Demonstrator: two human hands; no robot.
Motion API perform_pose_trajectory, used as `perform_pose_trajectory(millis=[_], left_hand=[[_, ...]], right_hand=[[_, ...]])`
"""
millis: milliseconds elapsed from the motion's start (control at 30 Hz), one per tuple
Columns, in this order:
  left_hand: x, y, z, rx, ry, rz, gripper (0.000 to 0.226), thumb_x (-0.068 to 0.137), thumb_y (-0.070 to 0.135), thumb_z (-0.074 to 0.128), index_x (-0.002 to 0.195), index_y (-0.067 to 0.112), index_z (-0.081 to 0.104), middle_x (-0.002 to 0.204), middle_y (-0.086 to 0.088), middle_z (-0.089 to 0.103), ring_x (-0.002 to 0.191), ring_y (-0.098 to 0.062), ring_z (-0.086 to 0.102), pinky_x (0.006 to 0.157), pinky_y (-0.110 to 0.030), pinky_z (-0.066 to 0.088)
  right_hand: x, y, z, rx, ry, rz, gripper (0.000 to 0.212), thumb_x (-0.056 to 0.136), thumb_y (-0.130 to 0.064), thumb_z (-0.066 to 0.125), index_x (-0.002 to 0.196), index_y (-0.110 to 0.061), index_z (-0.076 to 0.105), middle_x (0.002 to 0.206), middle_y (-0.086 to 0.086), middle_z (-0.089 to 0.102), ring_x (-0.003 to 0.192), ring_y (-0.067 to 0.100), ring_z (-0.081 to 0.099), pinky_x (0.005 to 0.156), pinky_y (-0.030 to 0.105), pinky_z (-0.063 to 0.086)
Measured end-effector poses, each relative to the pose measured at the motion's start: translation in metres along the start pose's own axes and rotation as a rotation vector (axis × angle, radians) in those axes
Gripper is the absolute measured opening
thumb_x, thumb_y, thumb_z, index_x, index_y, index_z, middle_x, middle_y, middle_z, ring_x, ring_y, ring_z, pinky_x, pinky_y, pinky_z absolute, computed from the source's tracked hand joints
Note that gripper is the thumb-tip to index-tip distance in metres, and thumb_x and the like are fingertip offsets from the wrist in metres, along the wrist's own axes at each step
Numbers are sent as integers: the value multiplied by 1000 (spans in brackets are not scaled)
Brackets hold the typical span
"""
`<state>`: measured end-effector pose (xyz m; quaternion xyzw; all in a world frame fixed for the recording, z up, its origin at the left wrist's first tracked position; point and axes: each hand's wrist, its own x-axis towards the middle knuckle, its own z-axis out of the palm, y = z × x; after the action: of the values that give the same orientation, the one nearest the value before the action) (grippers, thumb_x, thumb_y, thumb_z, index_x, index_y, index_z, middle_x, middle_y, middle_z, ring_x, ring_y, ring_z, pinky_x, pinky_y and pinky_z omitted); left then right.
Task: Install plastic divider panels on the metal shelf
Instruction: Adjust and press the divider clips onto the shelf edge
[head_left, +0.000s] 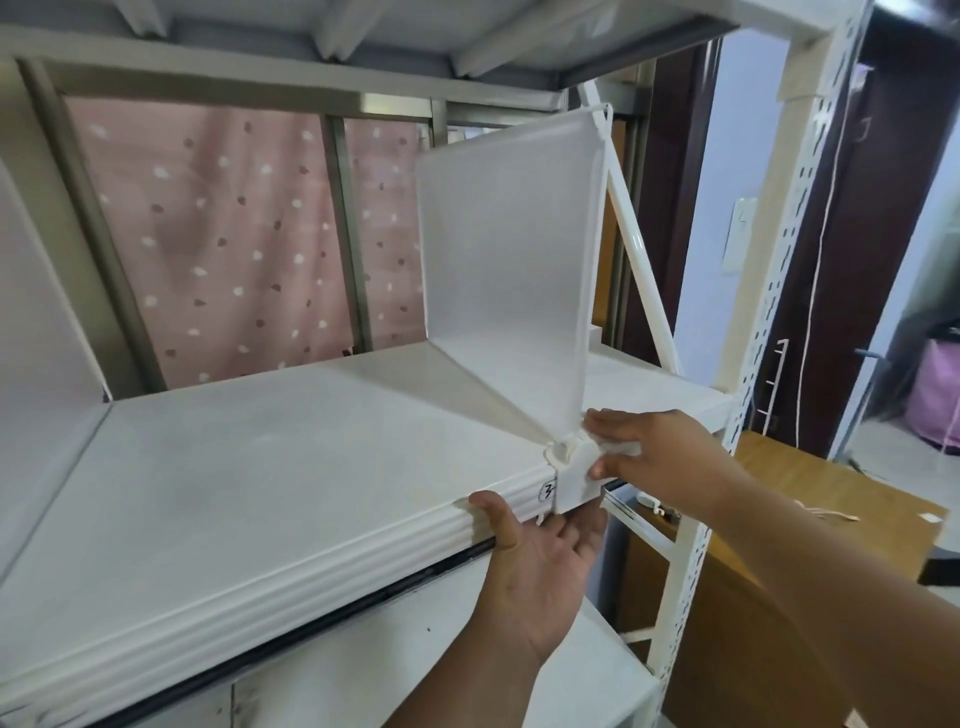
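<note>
Our right hand (660, 457) pinches one divider panel (511, 260) by its clip (574, 480); our flat left hand (540, 571) props the shelf edge (311, 566) marked "3".

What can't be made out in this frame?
Head view.
Left hand fingertips: hidden beneath the clip.
Handwritten mark on the shelf edge: partly covered by the clip, too small.
Divider panel back end: hidden behind the panel itself.
Second panel, far left: cut off by the frame edge.
</note>
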<state>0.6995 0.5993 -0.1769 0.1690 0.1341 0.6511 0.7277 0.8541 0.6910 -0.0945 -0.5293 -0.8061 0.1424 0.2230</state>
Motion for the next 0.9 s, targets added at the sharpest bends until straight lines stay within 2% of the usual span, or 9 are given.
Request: perform_pose_trajectory(millis=[167,267,500,567,633,700,833,867,900], left_hand=[[0,-1,-6,-39,10,-10,143,31,57,102,155,9,48,148,-25,60,134,-42,57,104,-47,49],[1,-2,-2,-107,3,22,140,33,54,103,154,10,49,151,-24,58,136,-42,56,106,-46,49],[7,-11,6,-162,59,107,138,33,62,101,152,13,53,148,-20,62,115,-35,70,91,-40,59],[7,-12,6,-186,42,126,135,35,59,102,152,13,54,147,-19,63,118,-36,69,101,-42,55],[6,-13,8,-181,54,151,133,37,59,102,152,11,54,146,-19,63,120,-35,67,117,-44,43],[5,-12,10,-159,76,176,131,40,61,100,151,9,54,145,-21,64,121,-35,66,122,-44,37],[-12,1,9,-1,145,95,112,57,63,89,147,4,57,142,-26,65,127,-38,67,116,-47,45],[-19,9,9,73,192,75,104,66,63,83,147,3,56,139,-26,66,127,-37,67,113,-47,47],[-21,15,2,172,226,47,99,71,62,78,146,2,56,136,-25,69,125,-36,68,110,-45,50]], right_hand=[[-5,-7,-3,-77,30,13,62,81,-46,84,140,-37,67,147,-20,62,134,16,59,116,33,43],[-9,-15,-6,-240,-43,0,54,88,-49,75,140,-38,66,154,-22,55,138,15,55,118,33,42],[-14,-23,-2,-191,53,64,65,82,-62,74,142,-41,63,144,-21,65,128,18,63,108,34,47],[-17,-25,0,-189,55,69,72,74,-72,71,137,-38,66,141,-17,68,124,21,66,106,37,50],[-19,-27,0,-245,24,52,86,63,-88,52,133,-39,68,140,-15,69,123,22,66,103,39,52],[-19,-26,2,-288,8,20,92,58,-91,37,129,-40,69,140,-14,68,124,21,66,100,39,53],[-22,-21,0,-315,21,-30,101,53,-102,36,126,-42,70,145,-14,64,129,20,63,101,35,49],[-24,-20,1,-271,32,-17,102,56,-102,39,133,-42,68,147,-14,62,132,20,61,102,35,47],[-25,-20,1,-260,48,-30,88,70,-94,46,137,-41,65,150,-13,59,134,20,59,104,35,46]])
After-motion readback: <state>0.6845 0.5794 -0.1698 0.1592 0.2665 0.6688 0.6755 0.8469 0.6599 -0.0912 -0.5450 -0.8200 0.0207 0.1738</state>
